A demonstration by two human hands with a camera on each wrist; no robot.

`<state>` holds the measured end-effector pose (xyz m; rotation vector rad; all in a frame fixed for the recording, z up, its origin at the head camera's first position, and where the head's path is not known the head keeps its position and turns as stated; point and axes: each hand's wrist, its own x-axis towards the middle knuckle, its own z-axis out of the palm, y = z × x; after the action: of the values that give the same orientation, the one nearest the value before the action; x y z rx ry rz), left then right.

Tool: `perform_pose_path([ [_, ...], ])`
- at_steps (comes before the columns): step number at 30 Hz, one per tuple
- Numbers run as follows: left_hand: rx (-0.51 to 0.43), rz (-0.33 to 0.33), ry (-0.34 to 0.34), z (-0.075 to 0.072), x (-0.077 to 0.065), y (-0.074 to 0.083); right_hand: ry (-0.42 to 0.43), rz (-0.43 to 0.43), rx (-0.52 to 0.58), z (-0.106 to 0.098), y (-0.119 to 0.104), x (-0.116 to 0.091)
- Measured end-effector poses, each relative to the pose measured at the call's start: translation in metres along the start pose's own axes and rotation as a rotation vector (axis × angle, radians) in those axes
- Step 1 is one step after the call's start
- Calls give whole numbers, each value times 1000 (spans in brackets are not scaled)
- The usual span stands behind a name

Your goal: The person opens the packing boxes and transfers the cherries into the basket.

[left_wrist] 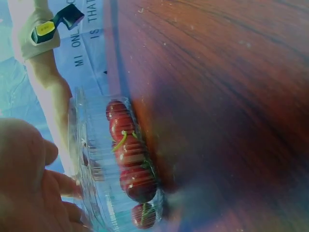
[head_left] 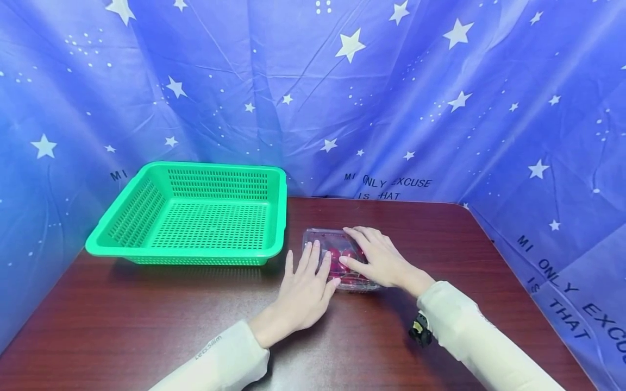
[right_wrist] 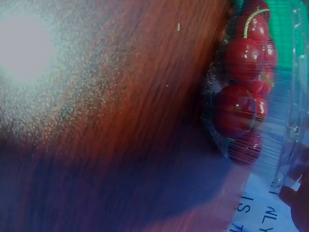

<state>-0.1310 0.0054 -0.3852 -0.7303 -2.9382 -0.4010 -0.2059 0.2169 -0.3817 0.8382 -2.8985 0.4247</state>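
From here I see L hand [head_left: 304, 297] & R hand [head_left: 381, 259], fingers spread, resting on clear box [head_left: 324, 238] of cherries [head_left: 335, 266], prob. to steady it; box sits on table [head_left: 205, 309], beside green basket [head_left: 186, 252]

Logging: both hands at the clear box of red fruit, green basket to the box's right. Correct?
Wrong side: the head view shows the green basket left of the clear box of red fruit. The left hand and right hand are at the box.
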Motion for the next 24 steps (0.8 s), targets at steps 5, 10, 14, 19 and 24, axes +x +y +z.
perform_pose_path([
  [5,8,-8,61,3,2,1,-15,22,-1,-3,1,-1],
  [10,48,13,163,9,1,-2,-3,16,-17,-5,0,-1],
  [14,110,42,277,11,3,-3,8,27,-43,-8,1,-4],
  [19,171,39,381,13,7,-6,15,63,-66,-12,0,-8],
  [24,165,26,408,14,9,-9,24,83,-119,-13,-2,-10],
])
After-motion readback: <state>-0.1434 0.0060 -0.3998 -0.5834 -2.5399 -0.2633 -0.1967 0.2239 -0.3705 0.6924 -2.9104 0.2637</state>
